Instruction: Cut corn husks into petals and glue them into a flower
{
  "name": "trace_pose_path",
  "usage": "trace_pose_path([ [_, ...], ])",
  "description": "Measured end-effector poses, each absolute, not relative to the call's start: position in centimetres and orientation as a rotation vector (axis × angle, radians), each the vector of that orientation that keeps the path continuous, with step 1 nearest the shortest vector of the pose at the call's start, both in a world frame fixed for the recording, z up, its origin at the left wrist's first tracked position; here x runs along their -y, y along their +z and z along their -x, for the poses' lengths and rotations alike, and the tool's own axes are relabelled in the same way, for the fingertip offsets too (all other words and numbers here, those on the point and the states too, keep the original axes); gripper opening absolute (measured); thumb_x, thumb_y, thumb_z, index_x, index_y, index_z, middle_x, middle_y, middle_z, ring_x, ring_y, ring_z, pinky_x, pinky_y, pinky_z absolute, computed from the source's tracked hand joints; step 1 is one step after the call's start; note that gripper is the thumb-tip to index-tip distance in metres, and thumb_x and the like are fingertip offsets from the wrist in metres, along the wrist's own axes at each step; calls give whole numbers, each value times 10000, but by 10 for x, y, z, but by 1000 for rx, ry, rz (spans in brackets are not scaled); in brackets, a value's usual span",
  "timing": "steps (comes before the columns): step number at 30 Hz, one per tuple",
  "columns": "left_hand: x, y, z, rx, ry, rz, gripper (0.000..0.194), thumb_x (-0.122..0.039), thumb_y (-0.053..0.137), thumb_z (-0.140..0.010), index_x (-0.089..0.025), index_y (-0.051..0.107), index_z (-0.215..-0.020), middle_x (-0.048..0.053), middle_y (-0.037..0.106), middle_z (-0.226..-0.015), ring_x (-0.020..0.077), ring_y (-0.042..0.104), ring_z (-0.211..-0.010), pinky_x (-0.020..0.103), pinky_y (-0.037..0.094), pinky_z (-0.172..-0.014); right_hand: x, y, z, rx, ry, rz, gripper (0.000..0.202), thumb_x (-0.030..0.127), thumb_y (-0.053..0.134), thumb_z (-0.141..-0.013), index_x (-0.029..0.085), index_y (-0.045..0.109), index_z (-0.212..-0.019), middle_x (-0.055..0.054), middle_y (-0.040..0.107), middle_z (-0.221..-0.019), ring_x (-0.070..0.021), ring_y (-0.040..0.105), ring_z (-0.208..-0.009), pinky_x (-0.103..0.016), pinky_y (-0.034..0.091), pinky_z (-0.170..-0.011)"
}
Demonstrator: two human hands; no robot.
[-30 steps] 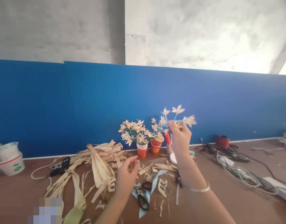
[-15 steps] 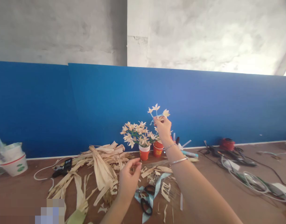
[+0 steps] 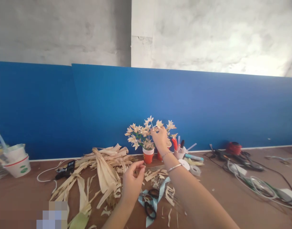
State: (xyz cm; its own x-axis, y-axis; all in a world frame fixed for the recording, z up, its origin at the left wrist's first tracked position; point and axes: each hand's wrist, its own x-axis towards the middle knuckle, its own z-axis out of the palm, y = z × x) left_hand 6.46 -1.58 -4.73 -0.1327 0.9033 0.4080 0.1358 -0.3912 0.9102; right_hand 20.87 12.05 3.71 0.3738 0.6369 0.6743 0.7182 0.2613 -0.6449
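Note:
My right hand reaches over the red paper cups, its fingers closed on a sprig of pale artificial flowers. The second red cup is mostly behind this hand, so I cannot tell whether the sprig's stem is inside it. Just left stands a red paper cup with a white rim, holding a bunch of cream flowers on green stems. Low in front of the cups, my left hand has curled fingers, thumb and forefinger tips close together; anything between them is too small to make out.
Dry husks spread left of my left hand. Black-handled scissors lie on a light blue ribbon. Right of the cups are a pen holder and a tape roll. Cables lie right; a white tub stands left.
My right hand has lowered the flower sprig from above the cups, moving down and slightly left among the other flowers. My left hand stays nearly where it was.

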Motion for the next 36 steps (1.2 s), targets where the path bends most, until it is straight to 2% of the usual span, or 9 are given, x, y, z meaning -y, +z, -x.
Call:
trace_pose_path([
  [7,16,-47,-64,-1208,1569,-1540,263,-308,571,-772,-176,672,-976,81,691,-849,205,635,-793,266,501,-607,-133,43,-219,1407,-182,1601,226,335,541,-714,145,662,-726,-108,578,-981,-238,516,-911,-322,400,-805],
  [17,14,-49,-64,-1212,1553,-1573,267,-290,545,-785,-168,661,-993,80,690,-866,192,636,-786,253,499,-597,-116,36,-212,1505,-244,1803,192,290,598,-691,169,716,-782,-124,552,-1135,-300,449,-1037,-385,340,-877],
  [20,15,-48,-64,-1210,1554,-1567,264,-289,542,-786,-169,662,-988,80,688,-863,196,636,-795,249,496,-588,-110,38,-210,1561,-337,1833,319,354,614,-705,150,683,-940,-147,503,-1206,-325,399,-1112,-411,312,-907],
  [24,15,-47,-64,-1216,1553,-1567,260,-281,536,-788,-167,659,-987,77,684,-871,190,631,-800,249,497,-603,-98,32,-212,1552,-352,1853,596,472,629,-692,85,555,-1139,-194,415,-1310,-351,335,-1194,-436,297,-931],
  [27,15,-48,-64,-1217,1546,-1580,257,-282,533,-792,-170,659,-987,76,685,-874,188,632,-804,247,496,-607,-90,24,-215,1568,-335,1881,689,530,601,-703,35,517,-1175,-238,355,-1369,-375,289,-1246,-457,281,-952],
  [32,15,-51,-64,-1227,1550,-1599,250,-279,542,-788,-175,665,-979,77,696,-872,195,641,-800,252,496,-602,-83,25,-216,1605,-513,1863,699,523,415,-834,-37,464,-1250,-270,274,-1434,-357,163,-1339,-477,167,-1035],
  [36,14,-51,-64,-1222,1550,-1605,245,-282,541,-790,-175,667,-970,75,699,-861,195,646,-792,261,502,-615,-90,30,-217,1559,-450,1959,956,686,401,-759,-72,349,-1339,-294,207,-1452,-378,123,-1351,-503,154,-1037],
])
